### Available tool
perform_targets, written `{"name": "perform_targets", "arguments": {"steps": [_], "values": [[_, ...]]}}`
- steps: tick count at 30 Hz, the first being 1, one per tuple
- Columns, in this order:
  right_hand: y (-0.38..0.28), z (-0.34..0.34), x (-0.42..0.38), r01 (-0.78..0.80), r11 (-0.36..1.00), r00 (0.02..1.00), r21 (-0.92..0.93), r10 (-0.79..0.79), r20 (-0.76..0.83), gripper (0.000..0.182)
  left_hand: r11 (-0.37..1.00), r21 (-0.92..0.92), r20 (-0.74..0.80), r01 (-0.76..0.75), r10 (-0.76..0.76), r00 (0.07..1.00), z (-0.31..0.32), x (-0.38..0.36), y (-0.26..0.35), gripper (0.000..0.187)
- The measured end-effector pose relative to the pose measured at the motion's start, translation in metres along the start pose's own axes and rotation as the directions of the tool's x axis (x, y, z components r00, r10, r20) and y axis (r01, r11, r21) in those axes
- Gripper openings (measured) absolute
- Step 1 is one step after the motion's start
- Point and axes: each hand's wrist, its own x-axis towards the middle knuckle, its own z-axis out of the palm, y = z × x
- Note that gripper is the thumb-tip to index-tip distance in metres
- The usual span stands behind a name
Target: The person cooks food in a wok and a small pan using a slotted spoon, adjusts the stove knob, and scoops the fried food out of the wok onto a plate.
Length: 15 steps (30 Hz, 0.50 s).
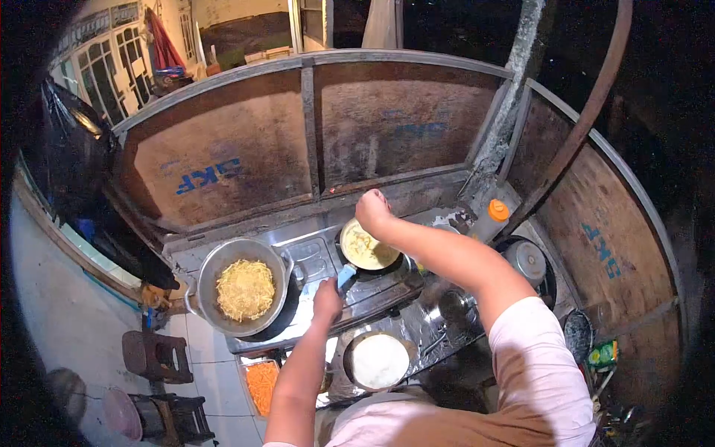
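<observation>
My left hand is closed around the blue handle of a small pan. The pan sits at the right side of the stove and holds pale yellow food. Above the pan's upper right edge is my right hand, its fingers curled together; what they hold, if anything, is too small to name. On the stove's left side, a large metal pot contains noodles. A round container of white food stands in front of the stove.
A tray of orange shreds lies at the front left. To the right are an orange-capped bottle, a metal lid and a dark pan. Wooden panels enclose the back. Stools stand lower left.
</observation>
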Motion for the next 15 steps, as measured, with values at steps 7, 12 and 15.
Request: {"name": "perform_targets", "arguments": {"steps": [7,12,15], "values": [[-0.004,-0.005,-0.006,-0.015,0.999,0.989,-0.038,0.009,-0.146,0.015,0.999,-0.012,-0.049,-0.053,0.052,0.997,0.002,0.001,-0.005,0.035],[-0.004,-0.003,-0.009,0.021,0.998,0.966,0.057,-0.005,-0.257,0.015,0.998,-0.040,-0.042,-0.052,0.050,0.998,0.000,-0.001,-0.003,0.036],[0.008,0.002,0.002,0.054,0.996,0.958,0.077,-0.030,-0.284,0.015,0.998,-0.038,-0.046,-0.051,0.049,0.998,-0.003,-0.002,-0.002,0.037]]}}
